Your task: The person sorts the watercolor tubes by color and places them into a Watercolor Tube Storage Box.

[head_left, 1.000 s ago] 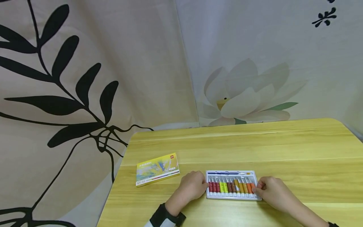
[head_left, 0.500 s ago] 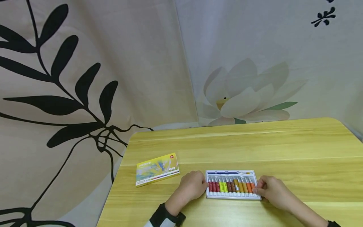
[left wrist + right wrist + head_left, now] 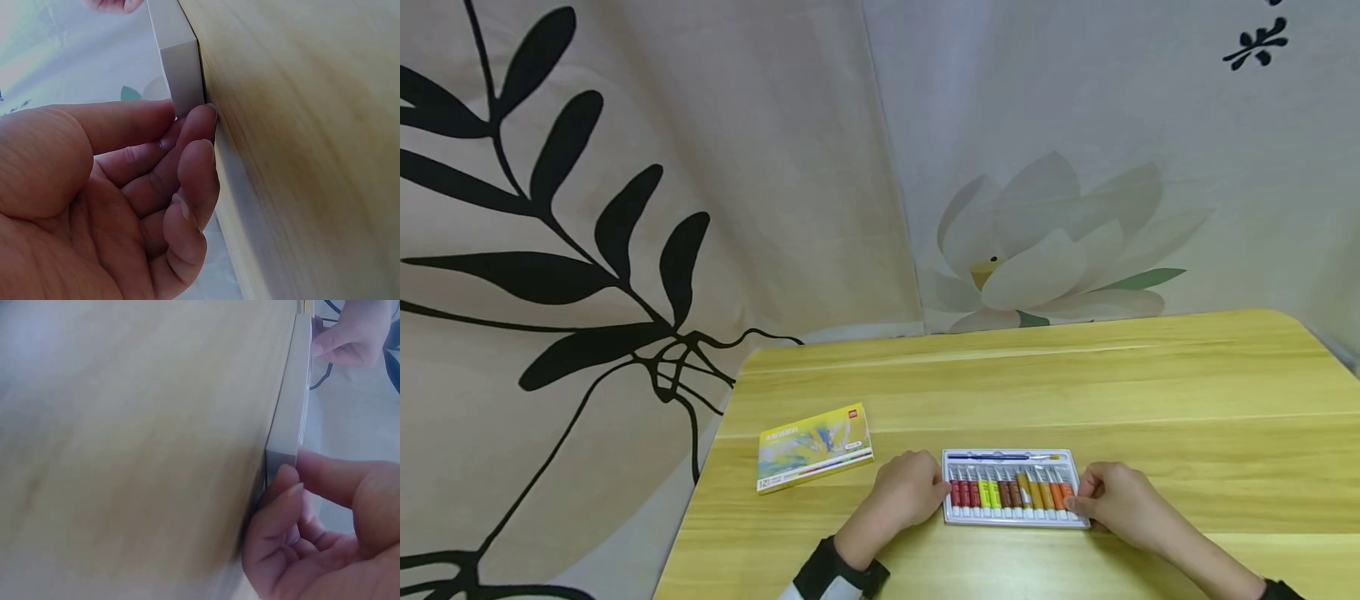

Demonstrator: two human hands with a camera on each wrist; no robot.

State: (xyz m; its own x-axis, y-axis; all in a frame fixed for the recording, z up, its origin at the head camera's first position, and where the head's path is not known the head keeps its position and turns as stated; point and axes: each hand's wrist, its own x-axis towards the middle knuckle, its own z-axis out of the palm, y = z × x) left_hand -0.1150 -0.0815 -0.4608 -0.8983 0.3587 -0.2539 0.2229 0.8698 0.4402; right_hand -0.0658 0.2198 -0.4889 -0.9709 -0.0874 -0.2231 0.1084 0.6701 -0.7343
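Note:
A shallow white tray [image 3: 1017, 524] lies on the table, filled with a row of small paint tubes [image 3: 1006, 495] in red, lime, brown, ochre and orange. A blue-handled paintbrush [image 3: 996, 457] lies along its far side. My left hand [image 3: 907, 490] pinches the tray's left end, its thumb on the rim and the other fingers curled against the end wall, as the left wrist view shows. At the opposite end, my right hand [image 3: 1122, 505] pinches the right side between thumb and curled fingers. In the right wrist view the tray's plain side wall [image 3: 289, 400] runs between both hands.
A flat yellow paint box [image 3: 815, 447] with printed artwork lies left of the tray, beyond my left hand. The wooden table [image 3: 1045, 383] extends behind and to the right. A patterned curtain [image 3: 790, 167] hangs past its far edge.

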